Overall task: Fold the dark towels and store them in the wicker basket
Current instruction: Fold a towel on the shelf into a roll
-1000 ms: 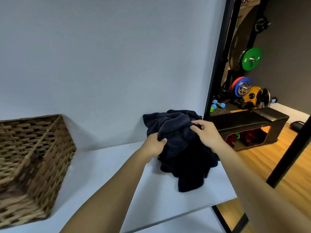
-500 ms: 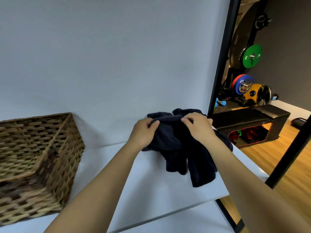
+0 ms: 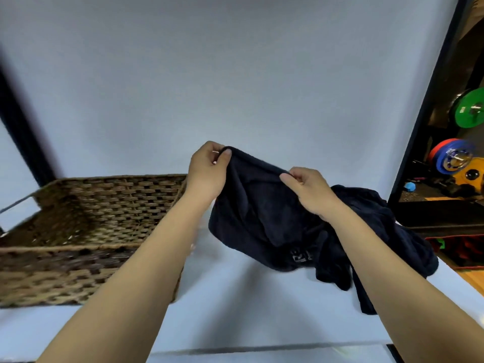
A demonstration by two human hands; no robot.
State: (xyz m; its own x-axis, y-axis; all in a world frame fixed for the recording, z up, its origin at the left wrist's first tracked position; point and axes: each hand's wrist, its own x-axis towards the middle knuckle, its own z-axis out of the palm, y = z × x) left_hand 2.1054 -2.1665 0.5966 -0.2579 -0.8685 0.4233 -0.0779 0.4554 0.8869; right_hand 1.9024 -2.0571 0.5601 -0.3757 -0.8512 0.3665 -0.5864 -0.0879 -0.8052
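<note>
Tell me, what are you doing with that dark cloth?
A person is holding up a dark towel by its top edge, the left hand pinching one end and the right hand pinching further along. It hangs above a white table, still unfolded. More dark cloth is heaped to the right. A wicker basket sits on the left; no towel shows inside it yet.

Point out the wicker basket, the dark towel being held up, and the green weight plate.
wicker basket (image 3: 78, 279): head view, on its woven front wall.
dark towel (image 3: 256, 221): head view, on the hanging cloth between the two hands.
green weight plate (image 3: 468, 111): head view, on its green face at the right edge.
</note>
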